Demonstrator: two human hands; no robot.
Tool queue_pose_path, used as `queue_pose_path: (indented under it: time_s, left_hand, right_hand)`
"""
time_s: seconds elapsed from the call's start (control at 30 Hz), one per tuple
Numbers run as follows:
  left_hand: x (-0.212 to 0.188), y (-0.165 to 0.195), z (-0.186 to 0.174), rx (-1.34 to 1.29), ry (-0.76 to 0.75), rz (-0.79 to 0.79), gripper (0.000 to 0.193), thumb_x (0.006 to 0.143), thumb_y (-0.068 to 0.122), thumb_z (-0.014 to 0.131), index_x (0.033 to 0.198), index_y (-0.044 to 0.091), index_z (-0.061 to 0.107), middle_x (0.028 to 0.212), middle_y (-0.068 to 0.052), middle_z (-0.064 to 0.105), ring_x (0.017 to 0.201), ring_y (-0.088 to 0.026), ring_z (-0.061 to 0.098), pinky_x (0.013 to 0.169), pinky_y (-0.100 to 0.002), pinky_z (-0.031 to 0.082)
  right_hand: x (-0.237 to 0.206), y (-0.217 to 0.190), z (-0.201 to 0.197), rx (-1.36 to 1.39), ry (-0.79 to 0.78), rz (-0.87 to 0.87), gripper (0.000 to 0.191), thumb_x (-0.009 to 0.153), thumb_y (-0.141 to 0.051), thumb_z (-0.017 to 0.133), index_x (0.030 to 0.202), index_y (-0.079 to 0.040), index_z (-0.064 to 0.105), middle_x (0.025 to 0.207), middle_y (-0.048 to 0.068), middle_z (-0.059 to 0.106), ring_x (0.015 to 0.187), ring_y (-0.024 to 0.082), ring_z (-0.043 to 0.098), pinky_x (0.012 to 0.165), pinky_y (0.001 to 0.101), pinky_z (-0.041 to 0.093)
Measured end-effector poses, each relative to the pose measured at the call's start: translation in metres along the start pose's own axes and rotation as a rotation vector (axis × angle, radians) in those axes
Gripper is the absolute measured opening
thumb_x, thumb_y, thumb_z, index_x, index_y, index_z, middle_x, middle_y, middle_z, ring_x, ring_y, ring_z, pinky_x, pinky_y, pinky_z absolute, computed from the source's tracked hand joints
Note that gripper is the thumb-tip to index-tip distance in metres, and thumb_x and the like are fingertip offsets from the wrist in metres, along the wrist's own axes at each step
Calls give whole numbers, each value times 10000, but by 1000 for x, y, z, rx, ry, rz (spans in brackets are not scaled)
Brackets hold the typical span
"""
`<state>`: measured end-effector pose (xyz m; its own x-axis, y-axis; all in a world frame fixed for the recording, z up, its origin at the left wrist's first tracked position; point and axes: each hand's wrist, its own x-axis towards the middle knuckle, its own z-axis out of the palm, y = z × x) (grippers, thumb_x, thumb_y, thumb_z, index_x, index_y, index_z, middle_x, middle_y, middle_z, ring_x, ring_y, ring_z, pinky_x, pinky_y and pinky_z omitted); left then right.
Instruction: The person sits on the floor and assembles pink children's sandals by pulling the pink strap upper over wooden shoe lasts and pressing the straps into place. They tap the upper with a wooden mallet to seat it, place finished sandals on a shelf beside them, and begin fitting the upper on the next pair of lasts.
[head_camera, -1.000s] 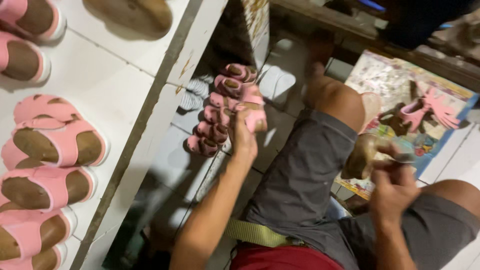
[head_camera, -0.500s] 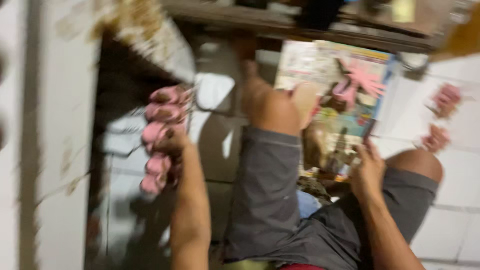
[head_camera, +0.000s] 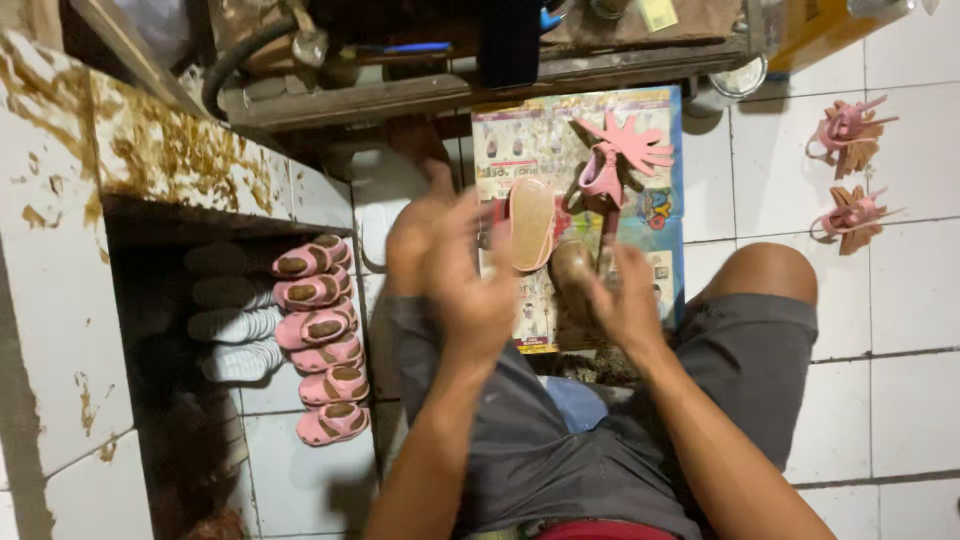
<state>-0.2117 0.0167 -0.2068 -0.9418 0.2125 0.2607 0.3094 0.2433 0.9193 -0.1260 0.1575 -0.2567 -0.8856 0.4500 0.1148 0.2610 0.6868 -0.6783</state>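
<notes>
One small sole (head_camera: 531, 224), tan and oval, stands between my hands over the printed sheet (head_camera: 640, 250). Left hand (head_camera: 470, 280) spread open, blurred, holding nothing. Right hand (head_camera: 625, 305): grip on the brown object (head_camera: 573, 268) beneath, cannot tell. Sole likely light, flexible; best pinched by its edges. Pink sandals (head_camera: 318, 340) rowed at left.

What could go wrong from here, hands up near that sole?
1. The left hand is blurred beside the tan sole; a fumble may drop it onto the printed sheet.
2. The row of pink sandals sits close by the left arm; a swing might scatter it.
</notes>
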Motion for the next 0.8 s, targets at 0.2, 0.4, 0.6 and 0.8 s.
queue_pose_path:
  time_s: [0.2,0.4,0.6,0.8]
  left_hand:
    - [19,-9,87,603,-226,-159,906,747,214,820,1447,-122,351,1232,-263,534,1148,-435,522,962,-501,455]
    - [7,1,99,729,-289,-252,586,787,182,790,1251,-16,490,1251,-239,569,1205,-420,534,986,-495,492]
    - [-3,17,100,23,-157,-416,456,892,209,637,1312,116,486,1094,-146,671,914,-321,686,745,-451,574]
    - [-22,6,37,-783,-154,-754,472,1083,349,512,1456,63,546,1101,-69,656,805,-133,505,588,-267,404]
  right_hand:
    - [-18,-19,-26,-233,-355,153,771,869,-257,746,1504,-76,347,1176,281,572,1047,457,586,797,518,523]
    - [-22,-13,-48,-282,-406,219,870,873,-318,742,1562,-74,269,1085,273,578,920,458,628,739,547,531]
    - [-35,-3,-53,-238,-375,234,841,880,-303,731,1555,-70,287,1080,272,597,953,455,629,751,555,526]
    - [-36,19,-65,501,-285,575,719,899,-273,751,1507,-59,433,1241,226,645,1093,334,648,880,432,524]
